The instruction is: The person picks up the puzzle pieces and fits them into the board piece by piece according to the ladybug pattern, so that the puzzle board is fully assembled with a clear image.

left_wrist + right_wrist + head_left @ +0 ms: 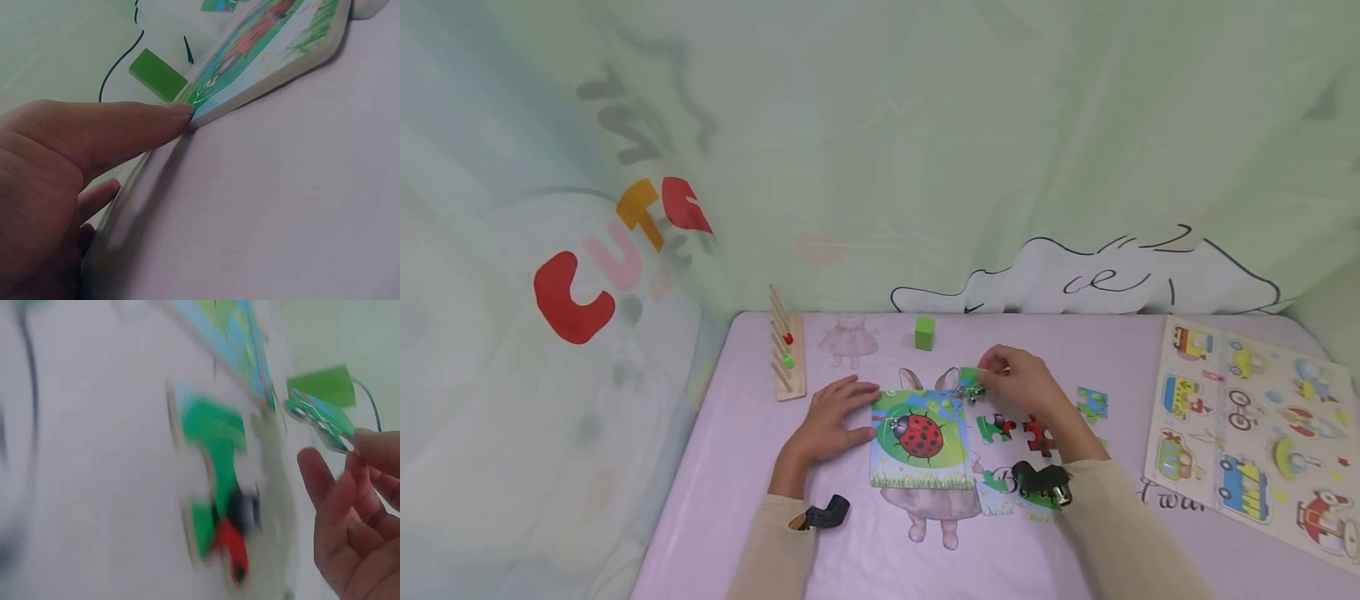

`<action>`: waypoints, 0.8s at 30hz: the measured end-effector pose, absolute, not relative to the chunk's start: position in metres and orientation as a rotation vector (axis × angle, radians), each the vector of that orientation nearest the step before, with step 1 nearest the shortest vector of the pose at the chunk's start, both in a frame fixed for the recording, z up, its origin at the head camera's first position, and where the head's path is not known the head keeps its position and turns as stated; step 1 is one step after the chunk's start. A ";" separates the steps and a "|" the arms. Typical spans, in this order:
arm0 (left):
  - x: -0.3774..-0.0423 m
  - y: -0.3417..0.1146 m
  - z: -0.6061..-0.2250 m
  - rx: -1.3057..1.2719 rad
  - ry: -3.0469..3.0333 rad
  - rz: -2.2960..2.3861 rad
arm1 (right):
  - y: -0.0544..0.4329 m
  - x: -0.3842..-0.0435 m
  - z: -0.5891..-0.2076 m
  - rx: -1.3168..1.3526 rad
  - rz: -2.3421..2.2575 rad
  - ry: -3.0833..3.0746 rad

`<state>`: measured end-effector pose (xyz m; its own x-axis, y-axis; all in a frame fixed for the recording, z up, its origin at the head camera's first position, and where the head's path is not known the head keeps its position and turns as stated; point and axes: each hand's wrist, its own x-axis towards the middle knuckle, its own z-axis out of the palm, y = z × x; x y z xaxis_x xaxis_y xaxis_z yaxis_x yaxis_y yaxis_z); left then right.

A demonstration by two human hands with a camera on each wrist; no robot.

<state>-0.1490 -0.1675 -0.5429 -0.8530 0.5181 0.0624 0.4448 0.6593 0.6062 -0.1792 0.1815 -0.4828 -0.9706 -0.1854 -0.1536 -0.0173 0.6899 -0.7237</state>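
A ladybug picture board (921, 437) lies in the middle of the table. My left hand (838, 421) rests at its left side, fingers stretched toward the top corner. In the left wrist view the thumb (144, 122) touches the edge of the board (269, 81). My right hand (1022, 383) pinches a green and blue puzzle piece (325, 419) between thumb and fingers, beside the board's upper right corner. Below that hand lie loose pieces: a green one with red and black (215, 434), a red one (1039, 435) and several more, some hidden by the right wrist camera.
A green block (924, 333) stands behind the board. At the back left is a wooden peg stand (790, 367) with a red and a green bead. A large vehicle picture board (1255, 442) covers the right side. Another puzzle piece (1092, 403) lies right of the right wrist.
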 end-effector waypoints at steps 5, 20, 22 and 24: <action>-0.150 -0.168 -0.545 0.804 2.755 0.966 | 0.161 -0.176 -0.491 -0.071 -1.347 2.502; -0.152 -0.168 -0.546 0.772 2.755 1.012 | 0.107 -0.169 -0.511 0.055 -1.598 2.233; -0.152 -0.168 -0.546 0.770 2.751 1.008 | 0.101 -0.170 -0.514 0.086 -1.591 2.240; -0.152 -0.168 -0.546 0.770 2.756 0.998 | 0.095 -0.170 -0.515 0.115 -1.594 2.237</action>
